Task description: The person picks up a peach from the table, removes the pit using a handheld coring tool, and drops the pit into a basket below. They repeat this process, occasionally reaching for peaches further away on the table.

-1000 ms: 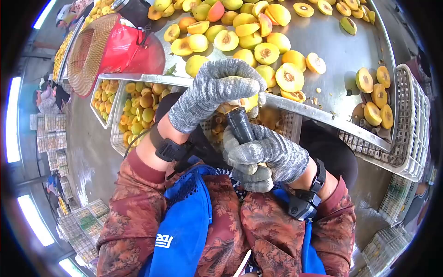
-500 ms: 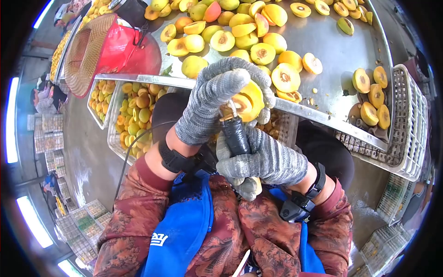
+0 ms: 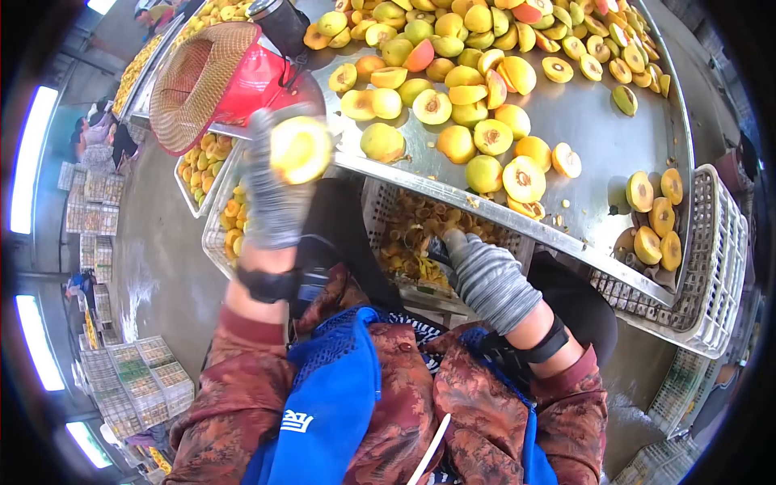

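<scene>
My left hand [image 3: 271, 190], in a grey knitted glove and smeared by motion, holds a yellow peach half [image 3: 301, 150] out at the left, above a crate of fruit [image 3: 234, 218]. Its cut face shows, very bright. My right hand [image 3: 489, 275], gloved the same way, is closed around the black-taped handle of a pitting tool [image 3: 439, 252]. The tool's tip cannot be made out. It is low in front of the table edge, over a crate of scraps and pits [image 3: 420, 230].
On the metal table [image 3: 590, 145] lie many whole and halved peaches [image 3: 469, 89], with a few halves [image 3: 655, 218] at the right corner. A straw hat [image 3: 194, 89], a red bag [image 3: 263, 85] and a dark flask [image 3: 279, 24] are at the left. A white crate [image 3: 711, 275] stands right.
My hands have parted. The left has moved left with the peach half, away from the tool. My right hand has lowered and shifted right with the tool. The view has tilted slightly.
</scene>
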Demonstrator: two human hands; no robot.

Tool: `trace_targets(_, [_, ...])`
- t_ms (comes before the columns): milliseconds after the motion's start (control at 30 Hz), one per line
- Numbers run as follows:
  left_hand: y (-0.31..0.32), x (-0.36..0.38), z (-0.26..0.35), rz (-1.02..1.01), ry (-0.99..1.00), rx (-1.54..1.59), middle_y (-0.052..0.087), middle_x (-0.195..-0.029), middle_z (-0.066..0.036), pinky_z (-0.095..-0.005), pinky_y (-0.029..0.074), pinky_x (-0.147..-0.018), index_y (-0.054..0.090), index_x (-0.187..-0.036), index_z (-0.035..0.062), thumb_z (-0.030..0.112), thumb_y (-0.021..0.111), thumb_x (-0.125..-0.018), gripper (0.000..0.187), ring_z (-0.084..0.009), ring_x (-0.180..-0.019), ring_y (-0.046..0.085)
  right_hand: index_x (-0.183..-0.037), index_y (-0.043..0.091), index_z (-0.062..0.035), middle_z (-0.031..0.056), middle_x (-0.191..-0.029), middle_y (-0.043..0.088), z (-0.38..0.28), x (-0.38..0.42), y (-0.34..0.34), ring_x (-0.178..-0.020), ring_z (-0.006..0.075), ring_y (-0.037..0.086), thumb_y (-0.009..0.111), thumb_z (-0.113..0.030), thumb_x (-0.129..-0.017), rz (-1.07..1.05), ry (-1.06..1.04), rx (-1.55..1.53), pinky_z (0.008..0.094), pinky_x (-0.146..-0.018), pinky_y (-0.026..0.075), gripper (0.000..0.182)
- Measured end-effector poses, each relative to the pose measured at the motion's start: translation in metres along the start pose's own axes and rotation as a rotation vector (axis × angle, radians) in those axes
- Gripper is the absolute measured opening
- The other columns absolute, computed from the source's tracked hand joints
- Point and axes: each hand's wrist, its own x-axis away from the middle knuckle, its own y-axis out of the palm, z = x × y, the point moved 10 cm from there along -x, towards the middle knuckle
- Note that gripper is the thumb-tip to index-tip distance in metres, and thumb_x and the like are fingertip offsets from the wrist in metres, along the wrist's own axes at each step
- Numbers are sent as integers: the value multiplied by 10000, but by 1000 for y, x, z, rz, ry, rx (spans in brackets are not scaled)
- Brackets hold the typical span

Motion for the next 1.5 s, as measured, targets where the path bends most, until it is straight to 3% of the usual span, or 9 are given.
trace_targets(33, [-27, 3, 42, 56, 426, -634, 599, -894, -149, -311, 507, -712, 546, -971, -10, 401, 455, -857, 435, -210, -791, 601, -1005, 446, -45, 183, -757, 580, 4, 2, 8, -686, 338, 585, 570, -175, -753, -23, -4, 90, 422, -572, 465, 309])
trace_targets(100, [-75, 3, 56, 106, 229, -572, 592, -951, -147, -307, 459, -788, 550, -1011, -13, 378, 514, -831, 431, -216, -884, 576, -978, 449, -55, 175, -740, 577, 6, 3, 13, -675, 331, 586, 558, -179, -757, -48, -7, 173, 424, -569, 465, 275])
trace_targets(167, [-92, 3, 69, 250, 372, -1976, 576, -1007, -149, -308, 414, -835, 545, -1057, 3, 356, 581, -784, 447, -236, -956, 543, -947, 448, -61, 168, -735, 578, 6, 1, 11, -678, 330, 587, 559, -183, -753, -82, 25, 133, 425, -577, 469, 255])
trace_targets(433, [42, -46, -55, -419, 129, -1709, 572, -1015, -190, -360, 427, -813, 535, -1077, 11, 412, 669, -651, 600, -309, -928, 555, -943, 478, -43, 188, -745, 578, -1, -12, 0, -695, 348, 580, 594, -240, -763, -27, 27, -91, 416, -590, 456, 292])
trace_targets(700, [47, -59, -97, -512, -46, -1716, 586, -953, -184, -365, 445, -733, 523, -1030, 12, 304, 706, -639, 521, -302, -899, 559, -981, 476, -18, 84, -761, 557, 1, -9, -33, -578, 230, 556, 668, -204, -737, 329, -85, -417, 336, -548, 457, 363])
trace_targets(800, [35, -57, -95, -287, -289, -298, 546, -1047, -137, -393, 455, -822, 516, -1055, 34, 229, 630, -714, 409, -278, -959, 544, -1023, 460, -3, 20, -785, 517, 15, -12, -32, -642, 129, 511, 649, -152, -760, 192, 55, -771, 264, -593, 448, 356])
trace_targets(900, [82, -23, -86, -444, -512, 323, 521, -1076, -158, -436, 412, -895, 464, -1110, 12, 238, 582, -746, 444, -296, -997, 519, -1033, 440, 5, 8, -785, 501, 18, -13, -15, -696, 101, 489, 631, -111, -771, 95, 153, -1037, 231, -639, 433, 345])
trace_targets(1067, [114, 9, -84, -417, -474, 411, 541, -1026, -166, -408, 487, -777, 460, -1094, -25, 459, 457, -836, 548, -277, -918, 557, -948, 444, 5, 75, -721, 512, 1, -7, -52, -593, 197, 501, 680, -171, -728, 450, -80, -570, 319, -554, 431, 367])
trace_targets(1500, [128, 39, -84, -407, -295, 101, 546, -988, -140, -321, 446, -810, 455, -1087, -8, 298, 447, -841, 393, -223, -884, 557, -983, 424, 7, 197, -737, 529, 13, -11, -38, -677, 365, 542, 634, -159, -727, 359, 37, -464, 398, -583, 439, 370])
